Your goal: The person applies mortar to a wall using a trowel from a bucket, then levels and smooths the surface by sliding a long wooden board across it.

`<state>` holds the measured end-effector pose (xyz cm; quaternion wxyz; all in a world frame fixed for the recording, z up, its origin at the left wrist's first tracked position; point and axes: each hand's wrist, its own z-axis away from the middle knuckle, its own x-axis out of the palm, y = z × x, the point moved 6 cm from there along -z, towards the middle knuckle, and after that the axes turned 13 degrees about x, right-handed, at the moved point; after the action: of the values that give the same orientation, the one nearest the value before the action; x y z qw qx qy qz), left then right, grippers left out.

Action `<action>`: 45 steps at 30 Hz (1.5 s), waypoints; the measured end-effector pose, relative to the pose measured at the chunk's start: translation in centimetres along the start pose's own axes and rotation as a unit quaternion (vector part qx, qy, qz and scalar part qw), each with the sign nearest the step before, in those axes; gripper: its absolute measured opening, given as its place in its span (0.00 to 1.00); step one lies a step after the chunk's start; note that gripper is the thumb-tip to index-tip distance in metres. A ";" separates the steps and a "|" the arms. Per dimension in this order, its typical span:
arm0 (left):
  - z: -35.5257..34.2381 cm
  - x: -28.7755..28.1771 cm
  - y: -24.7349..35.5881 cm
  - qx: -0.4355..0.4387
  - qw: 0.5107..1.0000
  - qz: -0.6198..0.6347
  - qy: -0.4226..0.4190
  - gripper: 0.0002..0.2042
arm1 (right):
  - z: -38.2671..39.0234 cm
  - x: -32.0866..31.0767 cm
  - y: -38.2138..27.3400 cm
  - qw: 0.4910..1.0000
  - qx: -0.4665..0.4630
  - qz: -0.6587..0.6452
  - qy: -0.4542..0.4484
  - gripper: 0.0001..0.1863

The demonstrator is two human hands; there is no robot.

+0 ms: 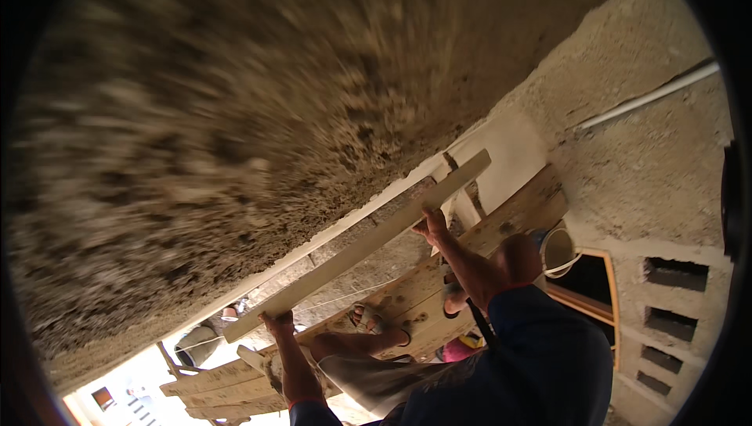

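Here's the long board (356, 247), slanting just beside the rough wall (235, 191); whether they touch, I can't tell! Left grip (279, 324) pinches it near the lower end, right grip (428, 226) is closed round its edge farther up, a wide spacing that likely stops twisting. Below, sandalled feet (366, 318) on planks (513, 214), presumably for reach.

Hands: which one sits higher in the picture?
The right hand, toward the upper-right end of the board; the left hand is lower, near its lower-left end.
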<state>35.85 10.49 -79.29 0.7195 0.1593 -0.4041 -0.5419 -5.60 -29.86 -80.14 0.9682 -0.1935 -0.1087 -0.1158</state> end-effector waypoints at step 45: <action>-10.0 9.8 -13.5 0.127 0.971 0.019 -0.200 0.43 | -11.2 -1.1 -9.8 0.974 -0.206 -0.082 -0.047 0.28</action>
<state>35.47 -5.44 -90.52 0.6083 0.1303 -0.6078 -0.4936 -7.34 -42.94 -87.13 0.8885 -0.3844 -0.1435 -0.2055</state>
